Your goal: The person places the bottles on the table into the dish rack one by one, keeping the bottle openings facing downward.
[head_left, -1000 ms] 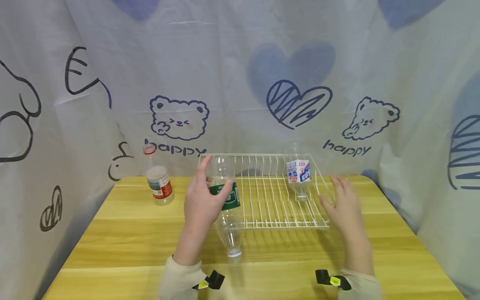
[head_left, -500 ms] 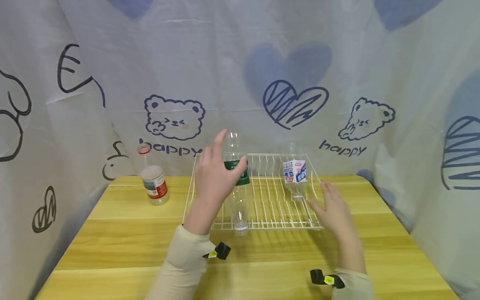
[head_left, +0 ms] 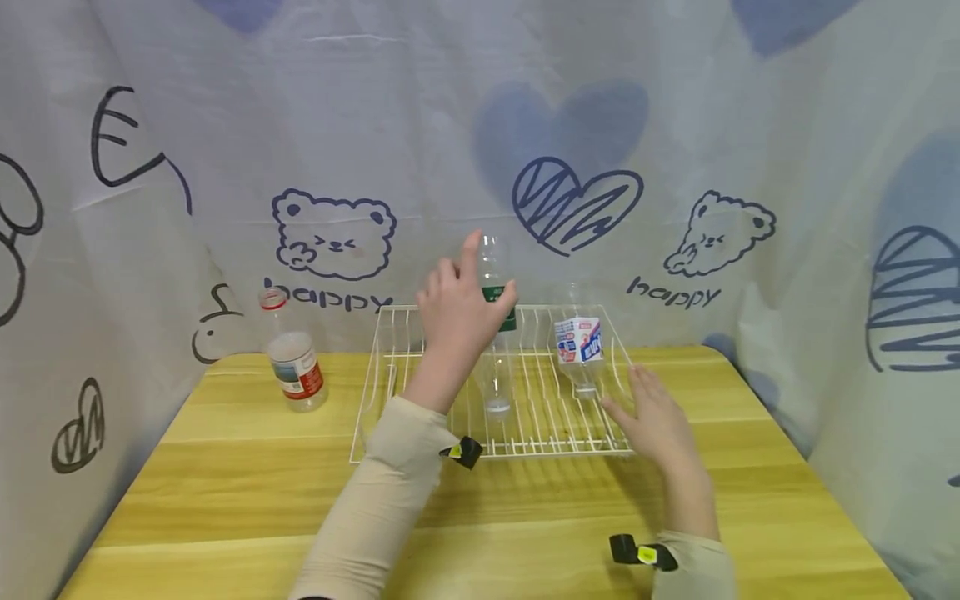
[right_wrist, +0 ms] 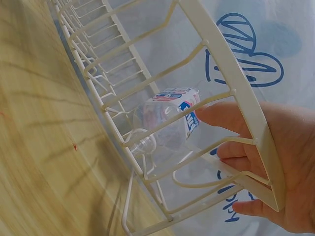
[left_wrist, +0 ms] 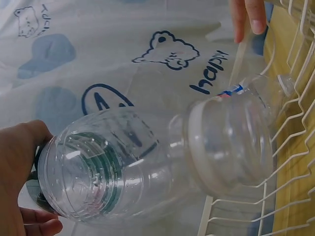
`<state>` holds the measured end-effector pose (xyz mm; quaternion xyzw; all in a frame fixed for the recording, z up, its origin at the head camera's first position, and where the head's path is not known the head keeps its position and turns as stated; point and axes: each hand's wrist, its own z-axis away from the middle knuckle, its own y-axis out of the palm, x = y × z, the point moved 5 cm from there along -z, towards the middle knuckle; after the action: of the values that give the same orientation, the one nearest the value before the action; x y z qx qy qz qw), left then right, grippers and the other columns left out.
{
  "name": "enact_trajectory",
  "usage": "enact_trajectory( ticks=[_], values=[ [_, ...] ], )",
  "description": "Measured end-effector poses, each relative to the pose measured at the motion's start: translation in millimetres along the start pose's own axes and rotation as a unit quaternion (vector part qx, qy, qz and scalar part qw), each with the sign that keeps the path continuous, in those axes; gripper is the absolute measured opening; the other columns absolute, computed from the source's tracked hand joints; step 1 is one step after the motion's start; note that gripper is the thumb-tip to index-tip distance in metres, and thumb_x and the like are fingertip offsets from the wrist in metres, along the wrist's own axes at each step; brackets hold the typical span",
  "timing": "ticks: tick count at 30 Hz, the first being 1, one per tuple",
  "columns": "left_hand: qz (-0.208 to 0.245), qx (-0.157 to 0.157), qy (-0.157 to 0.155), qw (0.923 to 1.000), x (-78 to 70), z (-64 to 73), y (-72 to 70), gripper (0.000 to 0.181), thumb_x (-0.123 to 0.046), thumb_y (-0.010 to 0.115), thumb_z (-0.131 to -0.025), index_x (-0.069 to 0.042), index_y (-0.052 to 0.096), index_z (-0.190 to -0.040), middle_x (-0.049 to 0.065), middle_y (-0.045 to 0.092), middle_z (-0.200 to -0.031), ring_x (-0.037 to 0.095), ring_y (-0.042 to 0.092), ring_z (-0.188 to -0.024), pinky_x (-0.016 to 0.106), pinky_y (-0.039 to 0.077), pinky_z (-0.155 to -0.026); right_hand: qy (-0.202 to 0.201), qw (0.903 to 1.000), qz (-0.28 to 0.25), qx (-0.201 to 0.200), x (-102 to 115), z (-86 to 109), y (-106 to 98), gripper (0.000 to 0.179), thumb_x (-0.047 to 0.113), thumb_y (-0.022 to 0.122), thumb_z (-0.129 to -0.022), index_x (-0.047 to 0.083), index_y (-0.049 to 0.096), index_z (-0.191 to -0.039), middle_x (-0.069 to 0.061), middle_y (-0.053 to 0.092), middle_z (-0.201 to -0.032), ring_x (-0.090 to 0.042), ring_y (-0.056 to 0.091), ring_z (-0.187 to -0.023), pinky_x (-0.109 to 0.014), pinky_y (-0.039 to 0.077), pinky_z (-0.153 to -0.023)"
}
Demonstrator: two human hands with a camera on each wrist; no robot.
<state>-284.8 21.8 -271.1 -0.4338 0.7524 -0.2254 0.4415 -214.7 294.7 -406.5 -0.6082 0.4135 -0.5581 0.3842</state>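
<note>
My left hand [head_left: 459, 310] grips a clear plastic bottle [head_left: 495, 367] with a green label, upside down over the middle of the white wire dish rack [head_left: 540, 452]. Its neck end points down toward the wires; whether it touches them I cannot tell. In the left wrist view the bottle [left_wrist: 147, 162] fills the centre, with fingertips around its base. A second clear bottle [head_left: 579, 343], with a white, blue and red label, stands neck down in the rack's right part. My right hand [head_left: 654, 417] rests at the rack's right side rail, fingers fairly straight, thumb near that bottle.
A clear bottle [head_left: 296, 371] with a red neck ring and a red-blue label stands upright, uncapped, left of the rack. All sits on a wooden table [head_left: 225, 483]. Behind hangs a pale curtain [head_left: 442, 150] with bear and heart drawings.
My left hand has carried the green-label bottle up, forward and right, from before the rack's front edge to over its middle. The right hand stays at the rack's right side.
</note>
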Motion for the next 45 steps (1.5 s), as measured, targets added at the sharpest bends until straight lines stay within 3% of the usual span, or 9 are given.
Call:
enact_trajectory(
  ticks=[9, 19, 24, 33, 36, 45],
  values=[
    [-0.043, 0.011, -0.004, 0.9990, -6.6, -23.0, 26.0, 0.075, -0.064, 0.052, -0.087, -0.035, 0.020, -0.148, 0.010, 0.053, -0.105, 0.026, 0.051, -0.096, 0.046, 0.042, -0.082, 0.000, 1.0000, -0.004, 0.000, 2, -2.3, 1, 0.081, 0.049, 0.046, -0.099, -0.005, 0.019, -0.152, -0.025, 0.014, -0.160, -0.045, 0.013, -0.148, -0.058, 0.015, -0.120],
    [-0.094, 0.036, -0.013, 0.9948, -5.3, -39.8, 69.3, 0.081, -0.069, 0.045, -0.089, -0.036, 0.011, -0.154, 0.017, 0.052, -0.126, 0.034, 0.049, -0.115, 0.056, 0.041, -0.093, -0.005, 1.0000, -0.004, -0.007, 2, -4.2, 1, 0.080, 0.047, 0.048, -0.099, -0.006, 0.019, -0.151, -0.024, 0.015, -0.160, -0.043, 0.013, -0.149, -0.055, 0.015, -0.121],
    [-0.111, 0.046, -0.016, 0.9926, -3.5, -41.5, 89.4, 0.082, -0.071, 0.041, -0.089, -0.035, 0.008, -0.155, 0.018, 0.050, -0.131, 0.035, 0.050, -0.117, 0.057, 0.041, -0.096, 0.000, 1.0000, -0.006, -0.003, 2, -4.8, 2, 0.080, 0.047, 0.048, -0.099, -0.005, 0.019, -0.152, -0.024, 0.014, -0.161, -0.043, 0.013, -0.149, -0.055, 0.015, -0.122],
    [-0.064, 0.064, -0.044, 0.9949, 2.0, -37.1, 116.9, 0.083, -0.069, 0.048, -0.088, -0.034, 0.013, -0.154, 0.017, 0.049, -0.136, 0.034, 0.051, -0.117, 0.057, 0.040, -0.097, 0.006, 0.9999, -0.015, -0.002, 0, -3.7, 2, 0.080, 0.046, 0.050, -0.098, -0.005, 0.019, -0.152, -0.023, 0.014, -0.161, -0.042, 0.012, -0.149, -0.055, 0.014, -0.121],
    [-0.067, 0.063, -0.051, 0.9945, 3.8, -35.1, 124.6, 0.083, -0.069, 0.049, -0.087, -0.034, 0.014, -0.153, 0.017, 0.049, -0.136, 0.034, 0.051, -0.118, 0.059, 0.039, -0.098, 0.006, 0.9998, -0.016, -0.004, 0, -2.7, 2, 0.080, 0.045, 0.051, -0.098, -0.005, 0.020, -0.152, -0.023, 0.015, -0.161, -0.042, 0.012, -0.149, -0.055, 0.015, -0.121],
    [-0.079, 0.058, -0.032, 0.9947, -4.1, -31.4, 136.3, 0.080, -0.068, 0.051, -0.087, -0.032, 0.018, -0.150, 0.019, 0.051, -0.129, 0.036, 0.053, -0.116, 0.064, 0.039, -0.100, 0.011, 0.9998, -0.013, -0.006, -3, 0.1, -1, 0.079, 0.044, 0.050, -0.098, -0.004, 0.020, -0.152, -0.023, 0.015, -0.161, -0.042, 0.012, -0.150, -0.055, 0.015, -0.121]
  ],
)
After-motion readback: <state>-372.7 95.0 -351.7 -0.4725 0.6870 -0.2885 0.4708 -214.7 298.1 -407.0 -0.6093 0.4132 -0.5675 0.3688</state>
